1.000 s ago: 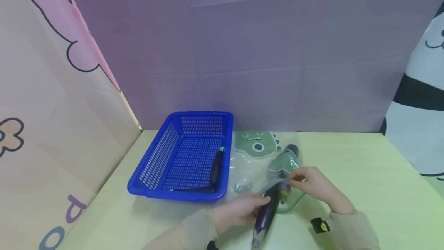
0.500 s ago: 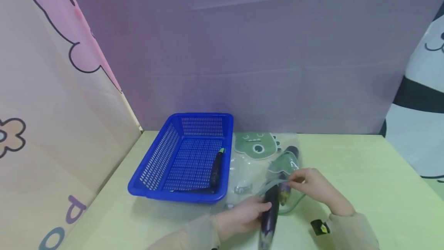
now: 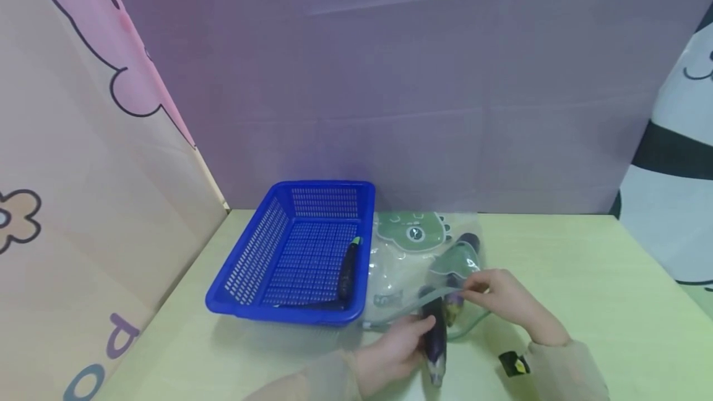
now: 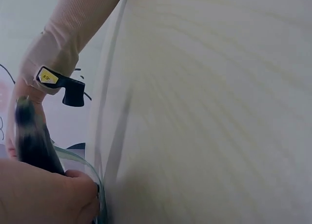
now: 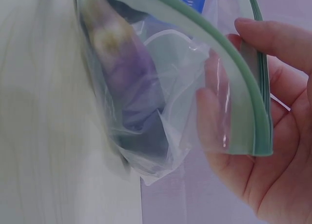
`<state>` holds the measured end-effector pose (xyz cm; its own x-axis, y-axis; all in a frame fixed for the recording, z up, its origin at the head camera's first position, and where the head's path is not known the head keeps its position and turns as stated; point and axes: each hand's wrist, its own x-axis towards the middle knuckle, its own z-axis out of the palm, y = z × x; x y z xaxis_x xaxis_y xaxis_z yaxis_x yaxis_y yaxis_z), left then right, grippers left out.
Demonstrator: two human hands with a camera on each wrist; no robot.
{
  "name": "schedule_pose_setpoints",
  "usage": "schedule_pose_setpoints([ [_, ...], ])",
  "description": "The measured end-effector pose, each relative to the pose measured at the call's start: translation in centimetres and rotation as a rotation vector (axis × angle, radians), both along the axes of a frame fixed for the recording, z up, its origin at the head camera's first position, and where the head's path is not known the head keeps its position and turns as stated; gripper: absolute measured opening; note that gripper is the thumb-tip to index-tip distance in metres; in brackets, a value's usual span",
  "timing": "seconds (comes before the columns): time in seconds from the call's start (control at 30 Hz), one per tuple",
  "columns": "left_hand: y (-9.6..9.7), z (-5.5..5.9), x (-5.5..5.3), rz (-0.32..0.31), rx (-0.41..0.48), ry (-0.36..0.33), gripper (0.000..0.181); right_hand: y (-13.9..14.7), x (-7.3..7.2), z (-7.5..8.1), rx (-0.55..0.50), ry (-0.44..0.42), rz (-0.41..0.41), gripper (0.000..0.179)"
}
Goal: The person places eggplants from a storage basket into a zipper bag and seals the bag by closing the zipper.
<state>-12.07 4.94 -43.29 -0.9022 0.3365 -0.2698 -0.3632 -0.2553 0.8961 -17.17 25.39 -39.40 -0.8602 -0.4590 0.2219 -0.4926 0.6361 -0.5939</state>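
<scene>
My left hand [image 3: 394, 351] grips a dark purple eggplant [image 3: 434, 339] around its middle. The far end of that eggplant lies inside the mouth of a clear zip bag [image 3: 398, 265] with a green dinosaur print. In the left wrist view the eggplant [image 4: 36, 141] sticks out past my curled fingers. My right hand [image 3: 498, 296] pinches the bag's upper edge between thumb and fingers. The right wrist view shows the bag's green zip strip [image 5: 243, 82] at that hand. Another eggplant [image 5: 129, 72] lies within the bag, seen through the plastic.
A blue plastic basket [image 3: 253, 252] stands left of the bag, holding a dark eggplant [image 3: 346, 271] along its right side and another dark long item [image 3: 317, 305] at its front. The pale table [image 3: 585, 277] meets a purple cloth backdrop [image 3: 412, 79] behind.
My left hand has swung the eggplant's near end to the right, then pushed it forward, deeper into the bag's mouth. My right hand keeps its hold on the bag's edge.
</scene>
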Motion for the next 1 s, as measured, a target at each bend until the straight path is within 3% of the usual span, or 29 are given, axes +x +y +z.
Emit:
schedule_pose_setpoints([
  [0.27, 0.1, -0.1, -0.3, 0.066, -0.002, -0.063, 0.041, 0.0, 0.1, 0.1, 0.005, -0.008, -0.001, 0.007],
  [0.5, 0.3, -0.1, -0.6, 0.082, -0.02, -0.055, 0.046, 0.1, -0.1, 0.0, 0.018, 0.0, -0.002, 0.006],
  [1.0, 1.1, -0.2, -1.2, 0.144, 0.124, -0.078, 0.042, 0.1, 0.0, 0.0, 0.003, 0.019, 0.011, 0.006],
])
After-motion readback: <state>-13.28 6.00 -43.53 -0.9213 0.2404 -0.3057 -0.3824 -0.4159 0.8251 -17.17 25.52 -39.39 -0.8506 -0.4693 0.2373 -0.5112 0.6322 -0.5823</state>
